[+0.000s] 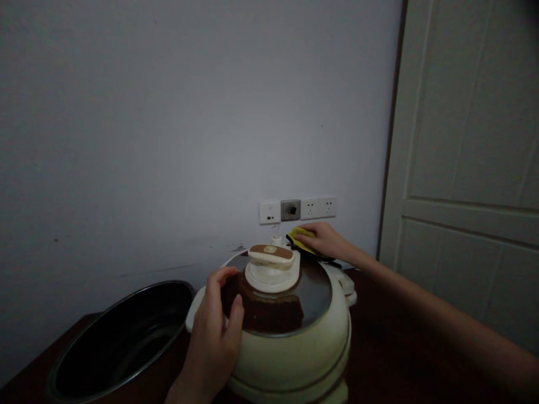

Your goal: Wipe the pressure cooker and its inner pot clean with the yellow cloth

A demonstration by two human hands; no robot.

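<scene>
- My view is dim. The frame cuts my left wrist at the bottom edge, and the cooker's base runs out of view there too.
- My left hand cups the near-left rim of the lid. The thumb lies on top and the fingers curl over the edge, a loose grip. The palm hides the rim beneath it.
- The cooker is a round, glossy cream tub. Its lid is a dark brown, mirror-like dome with a metal edge.
- To the left stands a pot, near the cooker, a wide, dark metal bowl with a shiny rim. Its near side is cut off.
- Both stand on a dark brown table, whose surface is hard to make out.
- At the lid's centre sits a cream knob with a brown oval top.
- My right arm comes in from the lower right, stretched long and nearly straight.
- My right hand lies palm down at the lid's far edge, its fingers folded over a yellow cloth and holding it. The cloth is mostly covered and looks soft and crumpled.
- Behind, 3 sockets sit in a row on the smooth pale wall, the middle 1 grey.
- A panelled white door fills the right side.
</scene>
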